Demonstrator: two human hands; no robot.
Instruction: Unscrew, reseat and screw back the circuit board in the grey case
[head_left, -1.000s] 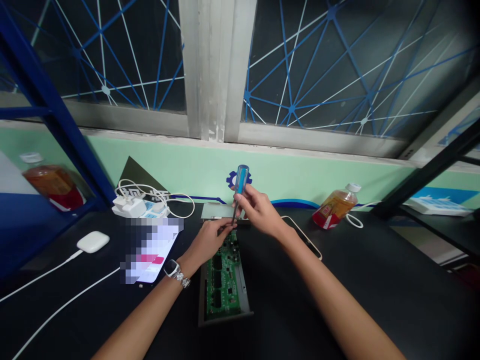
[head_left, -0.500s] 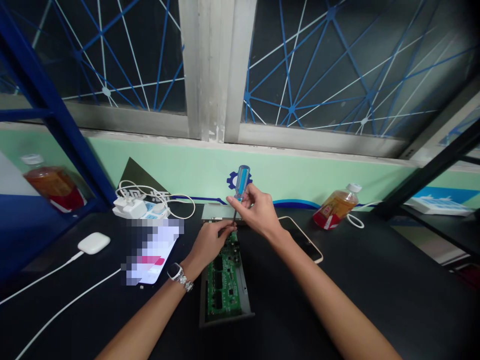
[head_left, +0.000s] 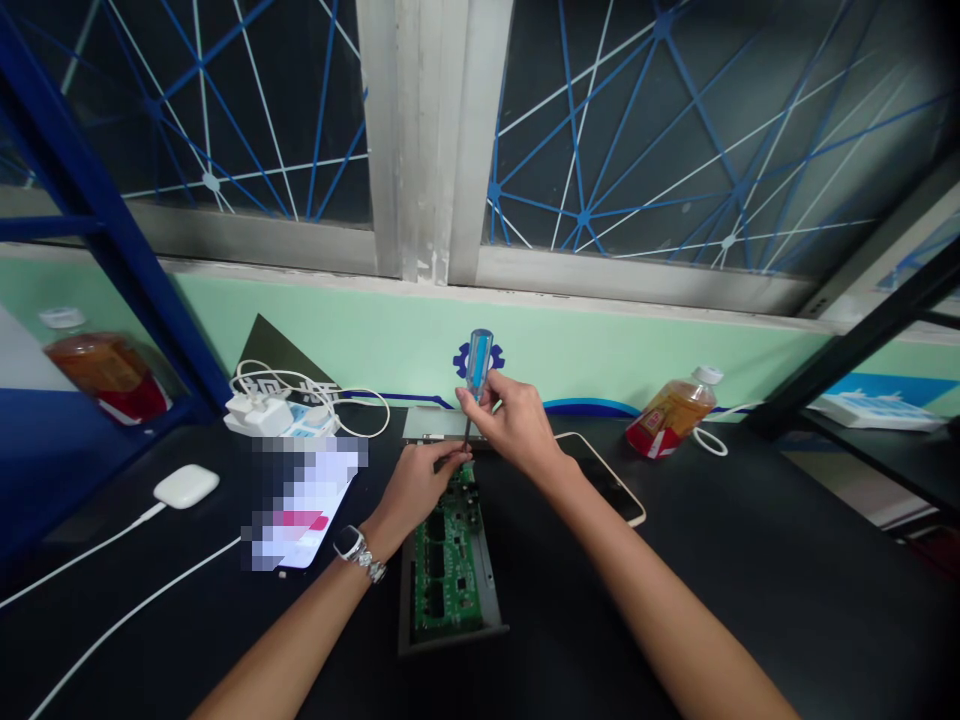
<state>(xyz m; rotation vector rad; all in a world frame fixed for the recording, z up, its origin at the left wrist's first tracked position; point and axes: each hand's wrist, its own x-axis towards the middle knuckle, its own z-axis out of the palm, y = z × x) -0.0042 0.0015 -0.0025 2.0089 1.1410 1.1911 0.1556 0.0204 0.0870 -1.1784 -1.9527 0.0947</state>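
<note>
In the head view my right hand [head_left: 517, 425] grips a screwdriver [head_left: 479, 362] with a clear and blue handle, held nearly upright with its shaft pointing down. My left hand [head_left: 420, 490] is closed in a pinch at the lower end of the shaft; the screwdriver's tip is hidden by these fingers. Both hands are over the far end of a green circuit board [head_left: 457, 575], which lies in a dark metal tray-like housing [head_left: 491, 590]. A small screw at the tip, if any, cannot be made out.
A lit phone [head_left: 322, 510] lies left of the board, near a white charger case [head_left: 186, 487] and a power strip [head_left: 300, 420] with cables. To the right are another phone [head_left: 600, 475] and a drink bottle [head_left: 671, 412]. A grey metal piece [head_left: 431, 424] lies behind the hands.
The screwdriver's handle has shifted slightly left, with my right hand moving a little the same way. My left hand stays in its pinch, and the board has not moved.
</note>
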